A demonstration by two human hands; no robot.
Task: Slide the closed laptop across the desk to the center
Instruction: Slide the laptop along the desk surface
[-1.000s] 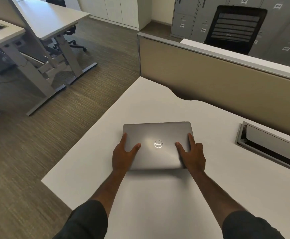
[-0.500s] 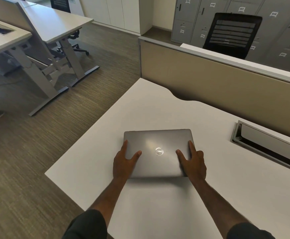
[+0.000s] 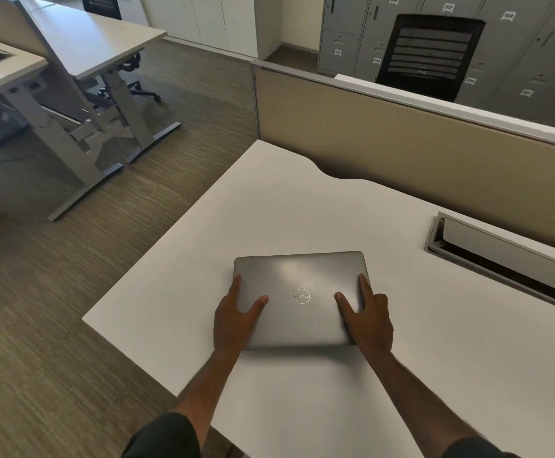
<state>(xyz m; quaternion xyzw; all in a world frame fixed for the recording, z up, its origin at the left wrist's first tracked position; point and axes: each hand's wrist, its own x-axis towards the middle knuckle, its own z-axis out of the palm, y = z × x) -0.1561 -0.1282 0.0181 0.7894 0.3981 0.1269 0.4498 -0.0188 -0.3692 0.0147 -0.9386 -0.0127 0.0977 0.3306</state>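
By left edge of desk (image 3: 302, 209), laptop (image 3: 299, 279), bare surface rightward

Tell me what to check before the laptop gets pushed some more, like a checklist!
1. Lid closed: ok. The laptop is shut, logo facing up.
2. Both hands holding it: ok. The left hand and right hand each hold a near corner, thumb on the lid.
3. Laptop fully on the desk: ok. It lies flat, away from the desk's left edge.
4. Path to the right: ok. Only bare desk shows beside the laptop.
5. Open cable slot: ok for now. It is apart from the laptop, but steer clear of it.
6. Already at the center: cannot tell. The desk's right end is out of view.
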